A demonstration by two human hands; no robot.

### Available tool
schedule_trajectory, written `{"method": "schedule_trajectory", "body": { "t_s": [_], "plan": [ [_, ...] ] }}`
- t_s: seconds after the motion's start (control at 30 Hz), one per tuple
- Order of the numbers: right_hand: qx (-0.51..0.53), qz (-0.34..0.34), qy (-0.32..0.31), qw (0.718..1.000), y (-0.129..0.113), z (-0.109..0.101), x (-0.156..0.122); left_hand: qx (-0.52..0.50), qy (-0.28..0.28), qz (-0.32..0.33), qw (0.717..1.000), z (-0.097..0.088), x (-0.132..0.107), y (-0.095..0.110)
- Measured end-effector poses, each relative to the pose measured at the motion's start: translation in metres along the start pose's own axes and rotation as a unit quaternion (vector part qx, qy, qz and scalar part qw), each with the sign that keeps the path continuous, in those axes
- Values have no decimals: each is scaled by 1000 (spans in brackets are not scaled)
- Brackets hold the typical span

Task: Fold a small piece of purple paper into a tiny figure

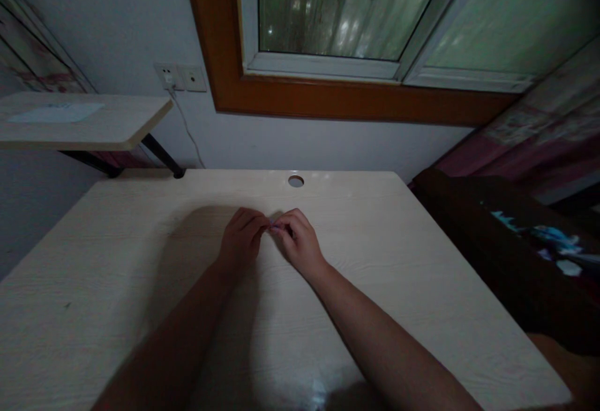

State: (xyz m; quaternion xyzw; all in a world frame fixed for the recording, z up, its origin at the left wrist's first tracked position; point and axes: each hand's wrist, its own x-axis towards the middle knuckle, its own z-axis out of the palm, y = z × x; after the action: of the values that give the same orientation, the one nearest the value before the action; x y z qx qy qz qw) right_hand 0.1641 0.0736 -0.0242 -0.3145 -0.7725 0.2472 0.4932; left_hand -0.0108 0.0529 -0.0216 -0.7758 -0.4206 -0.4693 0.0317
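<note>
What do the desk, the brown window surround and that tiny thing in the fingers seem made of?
Desk: probably wood-effect board, pale, slightly glossy; fine grain and a soft reflection show.
Brown window surround: perhaps varnished wood, from its smooth reddish-brown look; painted trim is possible.
Tiny thing: too small and covered to tell.

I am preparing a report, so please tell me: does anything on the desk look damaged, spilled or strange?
Only a small dark mark on the left part of the desktop; it stands out against the pale surface. I cannot tell whether it is a scratch or debris. No spill is evident.
</note>
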Motion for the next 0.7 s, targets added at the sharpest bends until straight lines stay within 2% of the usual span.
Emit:
{"method": "schedule_trajectory", "body": {
  "t_s": [0.4, 0.7],
  "plan": [
    [-5, 7, -28, 1000, 0, -2, 1, 18, -12, 12, 1000, 3, 0, 2],
    [6, 18, 11, 1000, -2, 0, 1, -3, 11, -21, 1000, 2, -1, 1]
  ]
}}
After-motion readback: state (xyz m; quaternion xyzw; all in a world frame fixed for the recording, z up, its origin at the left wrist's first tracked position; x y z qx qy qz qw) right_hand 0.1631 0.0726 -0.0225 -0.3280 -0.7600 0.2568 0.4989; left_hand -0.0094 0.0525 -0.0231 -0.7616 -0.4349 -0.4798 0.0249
